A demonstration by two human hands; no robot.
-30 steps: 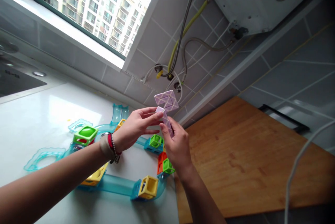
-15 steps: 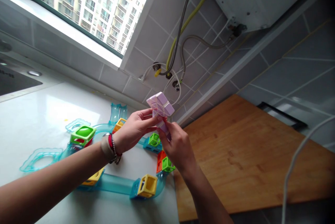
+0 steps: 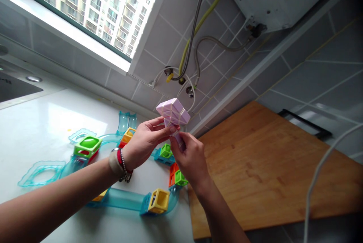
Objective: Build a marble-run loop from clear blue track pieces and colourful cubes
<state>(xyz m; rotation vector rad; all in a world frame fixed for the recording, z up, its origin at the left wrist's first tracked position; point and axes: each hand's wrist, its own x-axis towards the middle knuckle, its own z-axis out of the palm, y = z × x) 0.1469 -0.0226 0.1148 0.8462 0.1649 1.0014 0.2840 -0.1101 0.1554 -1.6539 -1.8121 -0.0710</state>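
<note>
Between my two hands, held up over the counter, is a lilac snake twist puzzle made of wedge-shaped segments. Its upper part is folded into a block, and a narrow tail runs down from it. My left hand pinches the puzzle just under the block with thumb and fingers. Closed round the lower tail is my right hand, which hides part of it. Below both hands, a translucent blue toy track forms a loop on the white counter.
Along the track sit a yellow cube frame, a large green cube frame and several other coloured cubes. To the right lies a wooden board with a white cable in front. Hoses hang on the tiled wall.
The puzzle's folded block has turned slightly, so its top shows a different angle and looks wider. Both hands keep their hold; the view has shifted a little.
</note>
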